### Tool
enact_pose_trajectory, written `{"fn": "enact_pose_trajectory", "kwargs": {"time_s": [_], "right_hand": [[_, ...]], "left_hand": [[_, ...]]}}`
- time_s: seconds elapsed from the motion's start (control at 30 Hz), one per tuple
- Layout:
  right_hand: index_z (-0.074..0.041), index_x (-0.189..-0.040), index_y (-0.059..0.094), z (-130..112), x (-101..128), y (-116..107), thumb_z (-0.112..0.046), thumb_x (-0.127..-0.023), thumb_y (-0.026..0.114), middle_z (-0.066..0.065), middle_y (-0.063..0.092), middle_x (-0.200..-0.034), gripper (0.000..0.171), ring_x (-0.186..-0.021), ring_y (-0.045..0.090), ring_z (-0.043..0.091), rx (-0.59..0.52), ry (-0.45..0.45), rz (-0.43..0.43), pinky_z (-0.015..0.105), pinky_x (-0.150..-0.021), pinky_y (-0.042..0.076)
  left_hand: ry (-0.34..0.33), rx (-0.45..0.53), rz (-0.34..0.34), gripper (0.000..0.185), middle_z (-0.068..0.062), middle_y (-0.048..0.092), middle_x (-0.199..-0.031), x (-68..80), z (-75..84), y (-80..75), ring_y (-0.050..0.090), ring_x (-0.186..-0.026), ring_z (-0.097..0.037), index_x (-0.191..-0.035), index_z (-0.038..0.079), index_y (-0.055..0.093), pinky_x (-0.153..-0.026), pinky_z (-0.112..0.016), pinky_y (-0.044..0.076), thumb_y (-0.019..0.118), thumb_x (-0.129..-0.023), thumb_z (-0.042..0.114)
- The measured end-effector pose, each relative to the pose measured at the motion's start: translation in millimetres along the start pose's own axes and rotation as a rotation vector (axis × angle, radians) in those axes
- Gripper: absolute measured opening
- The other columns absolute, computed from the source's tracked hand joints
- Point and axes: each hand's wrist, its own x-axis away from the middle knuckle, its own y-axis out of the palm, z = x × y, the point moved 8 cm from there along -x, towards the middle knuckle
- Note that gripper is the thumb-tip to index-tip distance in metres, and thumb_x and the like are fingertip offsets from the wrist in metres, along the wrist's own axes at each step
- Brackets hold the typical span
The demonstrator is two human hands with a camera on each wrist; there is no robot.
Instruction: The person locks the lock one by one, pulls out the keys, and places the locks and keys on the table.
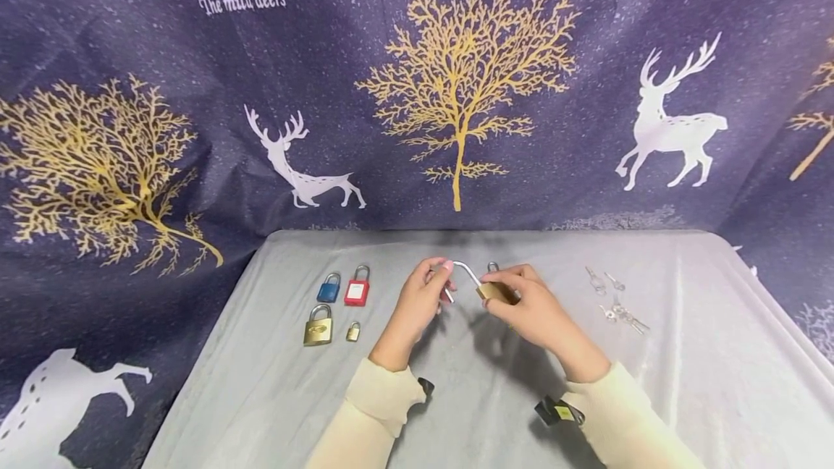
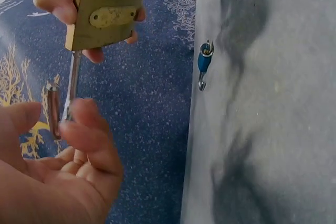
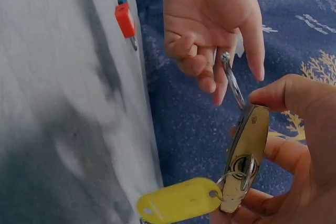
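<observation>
My right hand [image 1: 524,306] grips a brass padlock [image 2: 105,17] by its body, thumb on one side and fingers on the other. A key [image 3: 248,177] stands in the keyhole at its bottom, with a yellow tag [image 3: 181,200] hanging from the key's ring. The padlock's steel shackle [image 1: 466,271] is swung out of the body, one leg free. Around the shackle's bend is my left hand [image 1: 422,292], its fingers loosely bent. The left index fingertip [image 2: 76,132] is right at the shackle; the left thumb [image 3: 254,56] stands apart from it in the right wrist view.
On the table's left are a blue padlock [image 1: 329,288], a red padlock [image 1: 356,293], a large brass padlock [image 1: 318,331] and a small brass one [image 1: 352,332]. Another blue padlock [image 2: 205,59] lies behind the hands. Several keys [image 1: 625,315] lie at the right. A patterned curtain [image 1: 521,165] hangs behind.
</observation>
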Motion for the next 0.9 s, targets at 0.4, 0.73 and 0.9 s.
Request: {"fn": "enact_pose_trajectory", "kwargs": {"time_s": [0.4,0.73,0.9], "right_hand": [[-0.016,-0.137,0.06,-12.9,2.0,11.1,-0.025,-0.082,0.078,0.013,0.06,-0.132,0.059,-0.109,0.061,0.027,-0.04,-0.065,-0.042,0.048,-0.093,0.053],[-0.008,-0.135,0.059,-14.7,2.3,29.4,-0.019,-0.098,0.06,0.014,0.067,-0.131,0.038,-0.117,0.064,0.03,-0.325,-0.089,-0.135,0.043,-0.099,0.052],[-0.01,-0.136,0.058,-13.6,3.4,36.9,-0.025,-0.102,0.057,0.017,0.067,-0.117,0.036,-0.1,0.064,0.027,-0.443,-0.045,-0.162,0.04,-0.087,0.056]], "left_hand": [[-0.005,-0.081,-0.004,0.05,0.004,0.043,-0.056,3.9,5.6,-8.0,0.037,-0.047,-0.009,-0.084,-0.004,0.059,-0.043,-0.02,0.032,0.059,-0.1,0.044],[0.089,-0.056,0.07,0.055,0.006,0.038,-0.052,8.6,18.8,-14.8,0.037,-0.048,-0.01,-0.078,-0.008,0.051,-0.043,-0.022,0.029,0.059,-0.101,0.041],[0.105,0.056,0.135,0.055,0.005,0.041,-0.053,8.3,20.8,-16.8,0.038,-0.048,-0.009,-0.081,-0.011,0.05,-0.042,-0.02,0.031,0.057,-0.103,0.039]]}}
